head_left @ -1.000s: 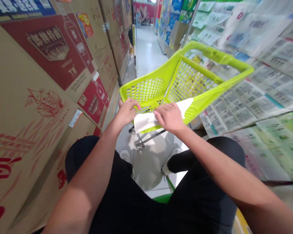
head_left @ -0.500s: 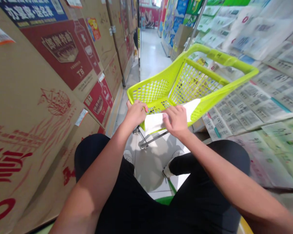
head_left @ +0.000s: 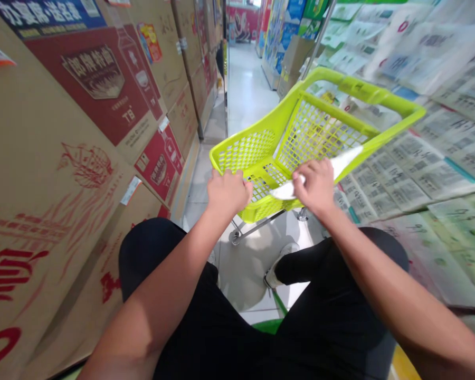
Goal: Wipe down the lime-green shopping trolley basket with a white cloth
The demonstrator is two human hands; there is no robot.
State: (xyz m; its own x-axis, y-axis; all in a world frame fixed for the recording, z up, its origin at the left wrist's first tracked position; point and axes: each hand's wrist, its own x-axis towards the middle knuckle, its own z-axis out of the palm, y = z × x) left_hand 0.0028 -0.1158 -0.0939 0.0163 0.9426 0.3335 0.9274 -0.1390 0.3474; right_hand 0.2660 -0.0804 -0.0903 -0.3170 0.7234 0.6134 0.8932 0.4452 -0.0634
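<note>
A yellow-green shopping cart (head_left: 257, 211) with lattice walls stands tilted across the view, in front of my knees. My left hand (head_left: 228, 191) is closed over the near left corner of its rim. In my right hand (head_left: 315, 184) is a white cloth (head_left: 346, 158), pressed on the near side rim; part of it hangs to the left of the fingers and part stretches right along the rim. The cart's inside shows no goods.
Stacked cardboard boxes (head_left: 79, 221) line the left side. Packs of tissue (head_left: 404, 169) fill the right side. A tiled aisle (head_left: 247, 95) runs away between them. My legs and shoes are below the cart, with something green between the legs.
My right hand has slid right and slightly up along the rim with the white cloth. My left hand has shifted a little right, and the cart has moved slightly right.
</note>
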